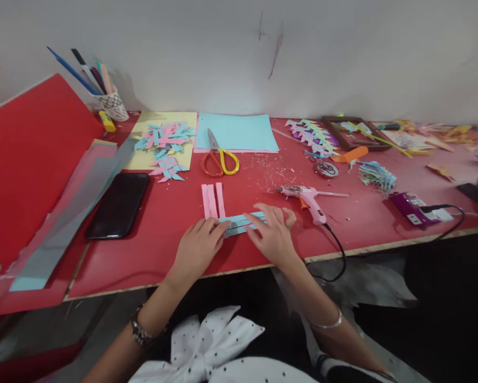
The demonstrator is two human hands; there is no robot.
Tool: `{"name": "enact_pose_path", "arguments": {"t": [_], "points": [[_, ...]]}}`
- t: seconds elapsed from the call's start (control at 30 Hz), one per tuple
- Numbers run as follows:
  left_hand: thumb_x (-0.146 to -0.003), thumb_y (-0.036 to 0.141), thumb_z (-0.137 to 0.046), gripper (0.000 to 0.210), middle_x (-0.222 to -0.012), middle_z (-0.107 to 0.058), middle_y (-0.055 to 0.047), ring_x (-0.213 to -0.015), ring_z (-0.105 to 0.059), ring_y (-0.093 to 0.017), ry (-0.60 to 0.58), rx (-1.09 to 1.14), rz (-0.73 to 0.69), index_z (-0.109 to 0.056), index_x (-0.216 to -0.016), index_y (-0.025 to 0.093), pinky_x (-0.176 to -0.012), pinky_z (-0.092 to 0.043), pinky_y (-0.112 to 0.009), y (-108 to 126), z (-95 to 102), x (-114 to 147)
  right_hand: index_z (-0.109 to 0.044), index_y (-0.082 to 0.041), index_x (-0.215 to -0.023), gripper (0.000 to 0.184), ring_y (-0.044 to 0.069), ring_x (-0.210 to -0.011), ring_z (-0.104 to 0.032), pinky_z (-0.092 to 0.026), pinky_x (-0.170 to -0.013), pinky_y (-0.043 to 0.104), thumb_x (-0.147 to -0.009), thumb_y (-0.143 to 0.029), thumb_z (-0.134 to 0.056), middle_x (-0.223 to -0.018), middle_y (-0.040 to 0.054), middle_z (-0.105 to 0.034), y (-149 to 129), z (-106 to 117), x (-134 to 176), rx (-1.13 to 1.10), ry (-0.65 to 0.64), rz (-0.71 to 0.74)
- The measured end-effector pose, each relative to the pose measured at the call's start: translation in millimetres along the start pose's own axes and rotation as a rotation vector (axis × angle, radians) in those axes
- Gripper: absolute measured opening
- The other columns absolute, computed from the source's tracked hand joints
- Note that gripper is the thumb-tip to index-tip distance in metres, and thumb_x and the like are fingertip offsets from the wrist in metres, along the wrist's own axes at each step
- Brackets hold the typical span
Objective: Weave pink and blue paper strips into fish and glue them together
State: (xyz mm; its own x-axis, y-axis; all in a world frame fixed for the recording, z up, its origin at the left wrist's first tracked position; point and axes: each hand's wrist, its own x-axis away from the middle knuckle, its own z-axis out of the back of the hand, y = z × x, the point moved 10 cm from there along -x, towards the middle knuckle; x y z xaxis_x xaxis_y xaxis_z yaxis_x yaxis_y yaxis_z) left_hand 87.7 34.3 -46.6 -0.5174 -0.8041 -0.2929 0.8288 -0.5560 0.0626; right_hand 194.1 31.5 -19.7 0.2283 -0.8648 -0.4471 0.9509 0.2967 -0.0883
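Observation:
Light-blue paper strips (239, 224) lie side by side near the table's front edge, with thin dark gaps between them. My left hand (199, 244) is at their left end, fingers drawn together and fingertips gripping the paper. Over the right end is my right hand (274, 234), its fingers stretched and spread, the tips touching the strips. Some pink paper strips (211, 201) lie upright just behind my left fingers. A pink glue gun (307, 199) rests on its side to the right of my right hand.
Scissors (219, 157) lie behind the pink strips, by blue paper sheets (235, 133). A phone (119, 205), a red folder (35, 170) and a pen cup (113, 103) occupy the left. Folded paper pieces (167, 141) are piled on yellow paper. A purple power socket (412, 209) sits right, near another person's hand.

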Motion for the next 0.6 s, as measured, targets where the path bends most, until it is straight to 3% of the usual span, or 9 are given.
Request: {"name": "enact_pose_path", "arguments": {"t": [0.1, 0.17, 0.4, 0.6], "points": [[-0.081, 0.016, -0.049, 0.025, -0.082, -0.061, -0.003, -0.076, -0.058, -0.017, -0.005, -0.003, 0.006, -0.058, -0.103, 0.024, -0.062, -0.045, -0.026, -0.5, -0.8, 0.1, -0.064, -0.022, -0.085, 0.022, 0.02, -0.086, -0.049, -0.027, -0.08, 0.039, -0.085, -0.031, -0.044, -0.091, 0.0067, -0.059, 34.0, 17.3, 8.6, -0.032, 0.132, -0.23], [-0.082, 0.016, -0.048, 0.024, -0.081, -0.06, -0.003, -0.076, -0.057, -0.016, 0.002, 0.009, 0.003, -0.058, -0.102, 0.024, -0.062, -0.045, -0.026, -0.5, -0.2, 0.1, -0.063, -0.02, -0.08, 0.024, 0.022, -0.083, -0.048, -0.027, -0.076, 0.038, -0.084, -0.036, -0.046, -0.086, 0.0069, -0.058, 48.3, 20.4, 15.9, 0.002, 0.154, -0.329], [-0.081, 0.015, -0.05, 0.023, -0.081, -0.061, -0.003, -0.076, -0.058, -0.017, 0.033, 0.041, -0.019, -0.059, -0.101, 0.021, -0.062, -0.045, -0.026, -0.5, 2.2, -0.3, -0.059, -0.019, -0.074, 0.026, 0.023, -0.079, -0.048, -0.024, -0.075, 0.039, -0.079, -0.044, -0.051, -0.083, 0.0066, -0.059, 45.6, 3.7, 21.6, 0.041, 0.116, -0.438], [-0.081, 0.015, -0.049, 0.022, -0.084, -0.062, -0.003, -0.077, -0.058, -0.017, 0.021, 0.054, 0.001, -0.057, -0.1, 0.02, -0.064, -0.045, -0.027, -2.6, 0.2, 0.2, -0.057, -0.018, -0.077, 0.019, 0.024, -0.082, -0.049, -0.024, -0.075, 0.039, -0.079, -0.037, -0.052, -0.086, 0.0075, -0.06, 43.9, -3.4, 19.3, -0.004, 0.116, -0.483]]}}
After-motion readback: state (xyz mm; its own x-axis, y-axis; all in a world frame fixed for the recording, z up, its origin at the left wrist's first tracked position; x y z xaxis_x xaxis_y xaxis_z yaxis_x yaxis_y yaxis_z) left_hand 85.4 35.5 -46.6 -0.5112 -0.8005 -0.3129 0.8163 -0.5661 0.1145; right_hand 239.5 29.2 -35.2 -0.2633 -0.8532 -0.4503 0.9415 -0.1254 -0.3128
